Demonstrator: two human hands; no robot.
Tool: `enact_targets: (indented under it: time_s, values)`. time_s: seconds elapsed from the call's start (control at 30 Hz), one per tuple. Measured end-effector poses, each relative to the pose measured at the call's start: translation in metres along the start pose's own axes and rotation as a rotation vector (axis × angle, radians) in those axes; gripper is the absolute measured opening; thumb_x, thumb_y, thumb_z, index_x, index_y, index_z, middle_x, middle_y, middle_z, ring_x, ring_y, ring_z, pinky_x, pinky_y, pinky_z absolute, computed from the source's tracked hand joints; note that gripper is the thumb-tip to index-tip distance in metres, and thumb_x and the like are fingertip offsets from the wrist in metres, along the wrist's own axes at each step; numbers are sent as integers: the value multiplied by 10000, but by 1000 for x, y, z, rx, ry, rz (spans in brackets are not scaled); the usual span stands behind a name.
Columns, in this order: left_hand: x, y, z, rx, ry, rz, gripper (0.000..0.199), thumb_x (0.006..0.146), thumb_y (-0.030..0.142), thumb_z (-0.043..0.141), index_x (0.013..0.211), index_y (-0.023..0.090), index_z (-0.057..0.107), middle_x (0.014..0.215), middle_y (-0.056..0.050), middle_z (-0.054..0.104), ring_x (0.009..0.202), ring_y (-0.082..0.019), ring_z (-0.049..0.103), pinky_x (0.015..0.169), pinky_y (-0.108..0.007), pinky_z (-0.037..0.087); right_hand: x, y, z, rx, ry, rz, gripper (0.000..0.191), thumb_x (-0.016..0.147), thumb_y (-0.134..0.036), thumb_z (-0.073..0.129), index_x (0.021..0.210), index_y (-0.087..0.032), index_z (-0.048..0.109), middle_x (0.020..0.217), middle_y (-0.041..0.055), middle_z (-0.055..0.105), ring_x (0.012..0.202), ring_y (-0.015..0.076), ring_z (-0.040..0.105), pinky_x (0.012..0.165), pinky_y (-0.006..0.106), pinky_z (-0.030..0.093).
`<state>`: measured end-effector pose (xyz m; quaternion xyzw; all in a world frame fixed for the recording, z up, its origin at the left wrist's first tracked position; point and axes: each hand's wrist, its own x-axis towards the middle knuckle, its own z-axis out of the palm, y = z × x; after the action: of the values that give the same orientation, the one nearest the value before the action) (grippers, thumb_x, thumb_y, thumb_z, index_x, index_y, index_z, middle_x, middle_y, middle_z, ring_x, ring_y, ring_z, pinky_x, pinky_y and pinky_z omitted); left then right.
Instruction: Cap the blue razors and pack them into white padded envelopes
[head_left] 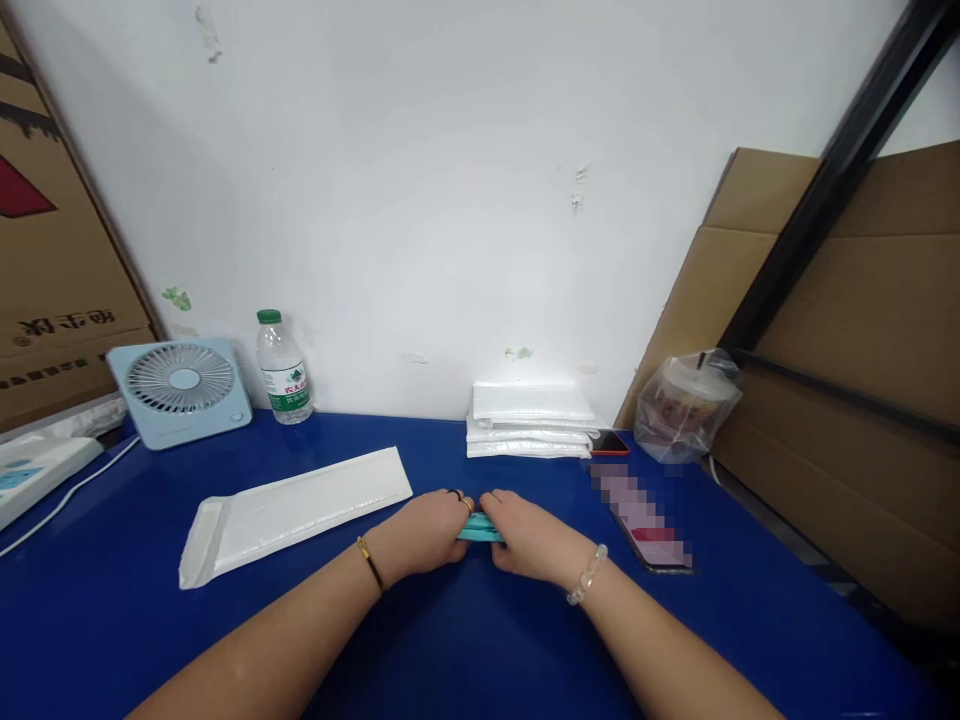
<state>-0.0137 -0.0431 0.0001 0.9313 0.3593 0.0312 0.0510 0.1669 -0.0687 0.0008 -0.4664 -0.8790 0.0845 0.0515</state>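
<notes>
A small turquoise item (481, 528), flat and apparently folded, is held between my two hands just above the blue table. My left hand (429, 530) is closed on its left end, with rings on the fingers. On the other end, my right hand (529, 535) grips it with curled fingers. Most of the item is covered by my fingers, so its kind cannot be made out. To the left of my left hand lies a long white padded mailer (307, 510), its flap end toward the lower left.
A stack of white mailers (532, 420) sits by the wall, beside a red-edged phone (611, 443). Another phone (649, 530) lies at right, near a bagged drink cup (686, 405). A blue fan (182, 390), water bottle (285, 370) and power strip (41, 475) stand left.
</notes>
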Motion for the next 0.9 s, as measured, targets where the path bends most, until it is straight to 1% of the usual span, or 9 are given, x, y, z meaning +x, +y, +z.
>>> enact_targets:
  time_s: [0.2, 0.37, 0.43, 0.53, 0.6, 0.7, 0.73, 0.8, 0.9]
  values:
    - [-1, 9, 6, 128, 24, -6, 174, 718, 229, 547, 873, 158, 581, 867, -91, 649, 767, -241, 621, 701, -337, 482, 9, -3, 8, -126, 32, 3, 285, 681, -221, 566, 951, -132, 565, 971, 118, 600, 854, 251, 575, 703, 322, 429]
    - [-6, 3, -20, -40, 122, -134, 153, 696, 243, 583, 844, 204, 596, 755, -39, 656, 694, -234, 624, 640, -327, 462, 14, 4, 10, -96, 181, 40, 221, 756, -206, 518, 970, -167, 558, 866, 88, 651, 738, 229, 611, 624, 292, 394]
    - [-9, -3, -38, -320, 238, -150, 321, 682, 304, 653, 986, 234, 578, 817, -22, 662, 729, -214, 623, 654, -307, 463, 17, 7, 12, 50, 265, 70, 180, 786, -237, 518, 952, -180, 559, 821, 68, 659, 700, 210, 609, 599, 269, 376]
    - [-7, -6, -58, -810, 630, -129, 571, 729, 416, 644, 1235, 240, 446, 1160, -92, 583, 1022, -236, 570, 779, -315, 469, 21, 8, 14, 429, 444, 84, 158, 813, -289, 533, 929, -188, 566, 783, 31, 650, 694, 174, 591, 592, 238, 378]
    - [-1, 2, -59, -1068, 786, -38, 664, 734, 448, 644, 1304, 242, 373, 1307, -115, 478, 1173, -252, 480, 876, -333, 445, 25, 6, 16, 675, 562, 43, 199, 822, -308, 535, 977, -188, 570, 776, 13, 641, 688, 156, 571, 610, 235, 400]
    - [15, 28, -45, -1257, 720, -12, 714, 671, 396, 728, 1277, 238, 385, 1179, -97, 565, 1057, -232, 561, 843, -321, 464, 31, 3, 23, 861, 621, -32, 205, 810, -289, 544, 982, -184, 579, 788, 5, 633, 681, 143, 555, 631, 243, 425]
    - [21, 37, -38, -1281, 667, -60, 588, 722, 404, 686, 1220, 227, 430, 1009, -65, 623, 910, -195, 611, 773, -303, 482, 33, 3, 26, 886, 599, -29, 161, 794, -267, 556, 924, -177, 586, 770, 4, 628, 670, 141, 551, 619, 241, 427]
    - [33, 51, -26, -1256, 602, -143, 336, 804, 456, 574, 1005, 190, 531, 686, 9, 590, 640, -130, 587, 636, -257, 469, 38, 6, 32, 907, 517, 3, 37, 744, -196, 584, 761, -169, 565, 710, 3, 606, 656, 136, 544, 598, 232, 426]
    - [43, 59, -18, -1126, 499, -169, 303, 813, 476, 544, 806, 173, 551, 588, 27, 544, 563, -107, 531, 603, -242, 446, 44, 13, 38, 911, 443, 32, 120, 697, -125, 596, 645, -175, 500, 680, -3, 582, 681, 129, 543, 615, 220, 437]
